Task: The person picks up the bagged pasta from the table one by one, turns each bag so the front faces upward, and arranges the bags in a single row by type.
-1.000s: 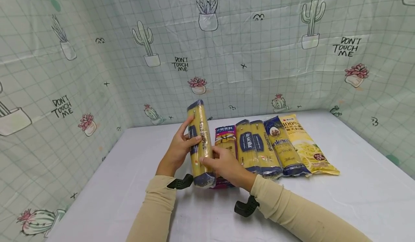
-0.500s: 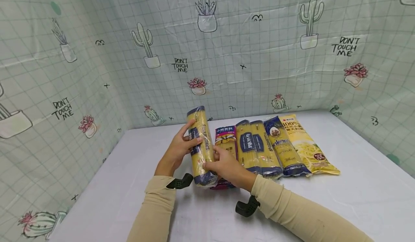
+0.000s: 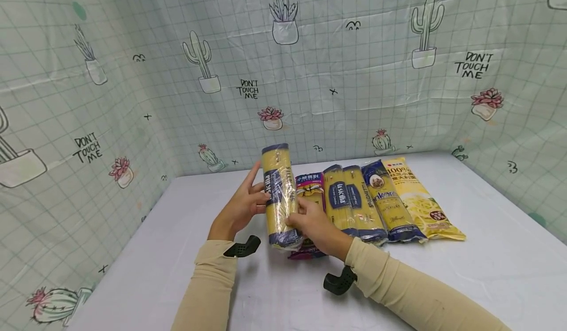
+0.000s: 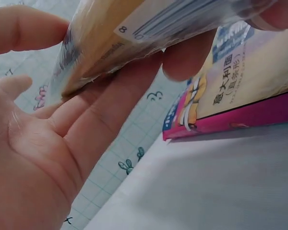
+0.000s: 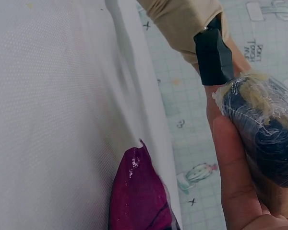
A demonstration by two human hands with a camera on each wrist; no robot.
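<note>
Both hands hold one yellow spaghetti pack with dark blue ends, tilted up off the white table. My left hand grips its left side, fingers curled under it; the left wrist view shows the pack lying across those fingers. My right hand grips the pack's lower right part. The right wrist view shows the pack's blue end against a finger. Under the hands lies a magenta pasta pack, also visible as the magenta pack and its corner.
To the right, a row of pasta packs lies side by side: two yellow-and-blue packs, a blue pack and a yellow bag. Cactus-print sheets wall the table at the back and on both sides.
The spaghetti pack has shifted slightly right and been turned in the hands, so its printed face now shows differently. Both hands keep hold of it.
</note>
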